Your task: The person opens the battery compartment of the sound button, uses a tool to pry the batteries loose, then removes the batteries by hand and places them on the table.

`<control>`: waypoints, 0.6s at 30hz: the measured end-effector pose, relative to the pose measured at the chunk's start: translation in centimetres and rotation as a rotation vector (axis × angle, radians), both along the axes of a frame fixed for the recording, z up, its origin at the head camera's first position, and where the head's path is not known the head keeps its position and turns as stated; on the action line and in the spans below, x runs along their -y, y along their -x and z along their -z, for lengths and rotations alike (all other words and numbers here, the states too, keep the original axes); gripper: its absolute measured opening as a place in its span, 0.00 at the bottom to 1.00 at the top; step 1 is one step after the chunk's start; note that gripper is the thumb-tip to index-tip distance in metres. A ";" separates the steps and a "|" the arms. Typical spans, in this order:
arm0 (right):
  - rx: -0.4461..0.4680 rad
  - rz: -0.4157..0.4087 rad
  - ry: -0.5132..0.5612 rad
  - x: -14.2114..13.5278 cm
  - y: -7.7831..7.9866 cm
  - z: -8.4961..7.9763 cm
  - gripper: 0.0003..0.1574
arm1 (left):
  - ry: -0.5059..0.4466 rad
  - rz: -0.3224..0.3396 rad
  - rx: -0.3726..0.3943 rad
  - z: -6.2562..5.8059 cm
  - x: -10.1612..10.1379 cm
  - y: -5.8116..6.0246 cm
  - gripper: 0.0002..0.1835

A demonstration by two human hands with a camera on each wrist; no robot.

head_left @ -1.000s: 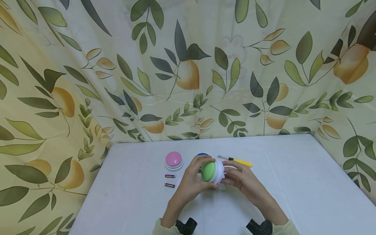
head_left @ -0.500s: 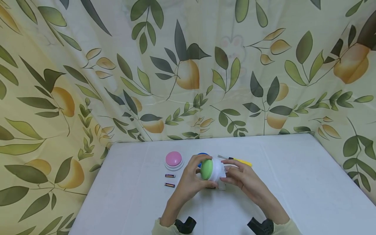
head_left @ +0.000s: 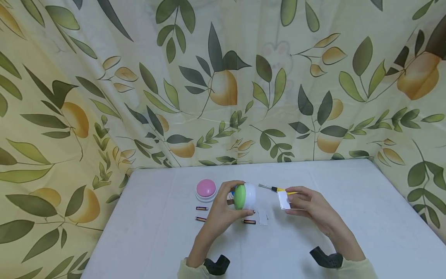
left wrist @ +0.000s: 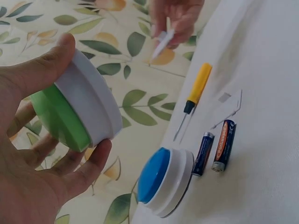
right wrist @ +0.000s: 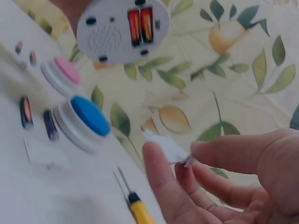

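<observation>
My left hand (head_left: 221,211) grips a round white buzzer with a green dome (head_left: 249,197), tipped on its side above the table, thumb and fingers around its rim. In the right wrist view its underside shows an uncovered compartment with two batteries (right wrist: 140,26), beside speaker holes. To the right, apart from the buzzer, my right hand (head_left: 313,207) pinches a small white battery cover (head_left: 283,200) between thumb and fingers. A blue-domed buzzer (left wrist: 156,175) stands on the table, mostly hidden behind my left hand in the head view.
A pink-domed buzzer (head_left: 206,188) stands at the left, with two batteries (head_left: 201,208) in front of it. Two more batteries (left wrist: 224,145) lie near the blue buzzer, by another white cover (head_left: 263,218). A yellow-handled screwdriver (left wrist: 198,86) lies behind my right hand. A leaf-patterned curtain (head_left: 223,128) hangs behind.
My right hand has drawn away from the buzzer to the right, with the battery cover between its fingers. My left hand has shifted slightly left with the buzzer, turning its dome further left.
</observation>
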State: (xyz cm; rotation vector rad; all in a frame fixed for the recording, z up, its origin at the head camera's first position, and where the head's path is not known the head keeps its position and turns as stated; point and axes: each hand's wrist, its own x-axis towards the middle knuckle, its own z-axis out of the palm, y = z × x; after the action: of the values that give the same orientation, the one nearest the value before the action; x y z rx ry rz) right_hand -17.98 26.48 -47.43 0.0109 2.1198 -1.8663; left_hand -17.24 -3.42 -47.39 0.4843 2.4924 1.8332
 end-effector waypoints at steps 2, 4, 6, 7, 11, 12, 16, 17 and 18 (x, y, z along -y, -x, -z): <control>0.006 0.009 -0.055 -0.9 0.2 0.2 0.37 | -0.001 -0.004 0.002 -0.1 0.1 0.0 0.41; 0.014 0.014 -0.125 -1.7 0.3 0.4 0.36 | -0.002 -0.010 0.007 -0.2 0.2 0.0 0.41; 0.033 0.020 -0.190 -2.6 0.4 0.6 0.36 | -0.001 -0.014 0.013 -0.3 0.3 0.0 0.41; 0.043 0.021 -0.222 -3.0 0.5 0.7 0.36 | -0.001 -0.016 0.013 -0.4 0.3 -0.1 0.41; 0.067 0.036 -0.349 -4.2 0.7 1.0 0.33 | 0.000 -0.024 0.021 -0.5 0.3 -0.1 0.42; 0.072 0.043 -0.376 -4.3 0.7 1.1 0.32 | 0.000 -0.026 0.022 -0.5 0.3 -0.1 0.42; 0.089 0.075 -0.456 -4.8 0.9 1.5 0.27 | 0.000 -0.026 0.026 -0.4 0.4 0.0 0.42; 0.092 0.079 -0.465 -4.8 0.9 1.6 0.26 | 0.000 -0.025 0.026 -0.4 0.4 0.0 0.42; 0.093 0.084 -0.476 -4.9 0.9 1.6 0.25 | 0.000 -0.024 0.027 -0.3 0.4 0.0 0.42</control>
State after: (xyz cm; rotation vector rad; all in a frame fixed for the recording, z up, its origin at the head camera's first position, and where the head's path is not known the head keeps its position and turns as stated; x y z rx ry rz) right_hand -18.93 31.33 -49.08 0.2911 2.4726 -1.3275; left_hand -17.28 -3.80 -47.06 0.4293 2.4915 1.8355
